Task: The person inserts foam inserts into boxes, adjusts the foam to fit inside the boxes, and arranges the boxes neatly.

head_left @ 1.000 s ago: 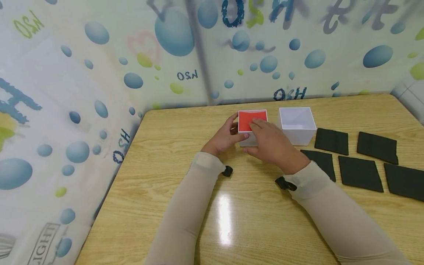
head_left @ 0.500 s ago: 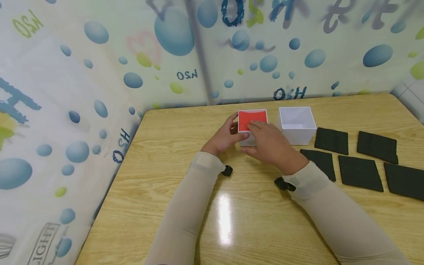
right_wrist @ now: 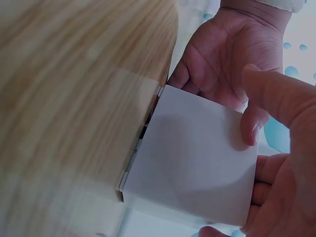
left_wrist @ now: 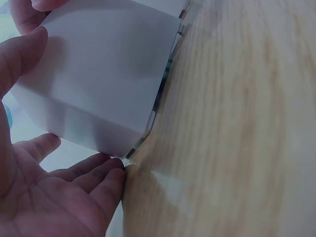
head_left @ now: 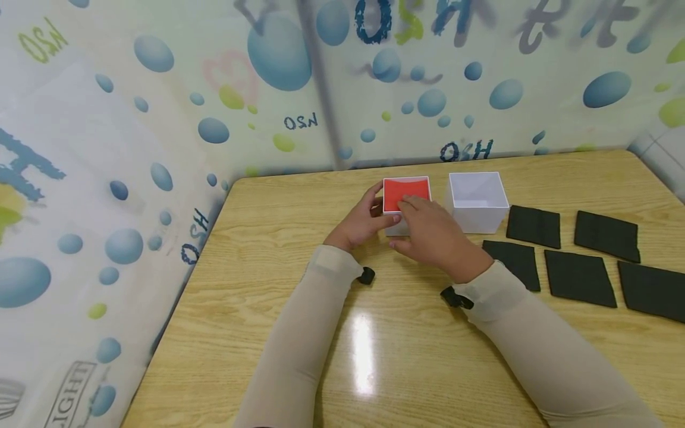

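Note:
A small white box (head_left: 398, 230) stands on the wooden table, with a red sheet (head_left: 405, 189) filling its top opening. My left hand (head_left: 360, 224) holds the box at its left side, thumb against the front face. In the left wrist view the box's plain white side (left_wrist: 103, 64) faces the camera and its base is at the tabletop. From the right, my right hand (head_left: 434, 236) lies over the near right part of the box, its extended fingers on the red sheet. The right thumb (right_wrist: 276, 94) is held apart from the front face in the right wrist view.
A second white box (head_left: 478, 220), its top uncovered and no contents showing, stands just right of the first. Several flat black squares (head_left: 580, 278) lie on the right side of the wooden table (head_left: 241, 285). A patterned wall (head_left: 353, 71) rises behind the table's back edge.
My right hand has slid slightly left and nearer to me over the red sheet. My left hand keeps its hold on the box, and the boxes and black squares stay in place.

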Available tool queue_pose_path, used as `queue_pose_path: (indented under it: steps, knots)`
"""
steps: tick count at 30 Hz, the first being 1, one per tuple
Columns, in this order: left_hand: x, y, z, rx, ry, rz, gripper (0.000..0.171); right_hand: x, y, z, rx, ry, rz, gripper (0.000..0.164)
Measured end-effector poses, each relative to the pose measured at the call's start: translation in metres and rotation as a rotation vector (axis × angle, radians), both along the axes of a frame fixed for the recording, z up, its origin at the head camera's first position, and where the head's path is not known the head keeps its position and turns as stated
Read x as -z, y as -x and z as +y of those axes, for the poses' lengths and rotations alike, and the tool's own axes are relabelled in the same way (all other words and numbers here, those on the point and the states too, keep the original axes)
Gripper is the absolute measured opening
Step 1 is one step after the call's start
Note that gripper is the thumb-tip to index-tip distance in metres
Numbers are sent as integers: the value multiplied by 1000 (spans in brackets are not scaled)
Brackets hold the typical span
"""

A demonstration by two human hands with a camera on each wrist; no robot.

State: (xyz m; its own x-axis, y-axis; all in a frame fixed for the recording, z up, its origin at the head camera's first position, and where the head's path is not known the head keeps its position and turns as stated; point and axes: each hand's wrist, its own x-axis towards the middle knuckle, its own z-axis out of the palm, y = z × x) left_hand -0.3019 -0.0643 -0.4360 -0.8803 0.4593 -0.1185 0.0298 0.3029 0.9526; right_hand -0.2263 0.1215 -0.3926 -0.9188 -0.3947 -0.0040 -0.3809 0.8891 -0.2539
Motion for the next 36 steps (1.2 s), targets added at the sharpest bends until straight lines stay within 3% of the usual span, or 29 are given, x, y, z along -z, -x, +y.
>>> queue_pose_path:
  steps: [36]
  knots:
    - [-3,-2,0,0,0,-8,96,-1,2,1,9,52,-48,87]
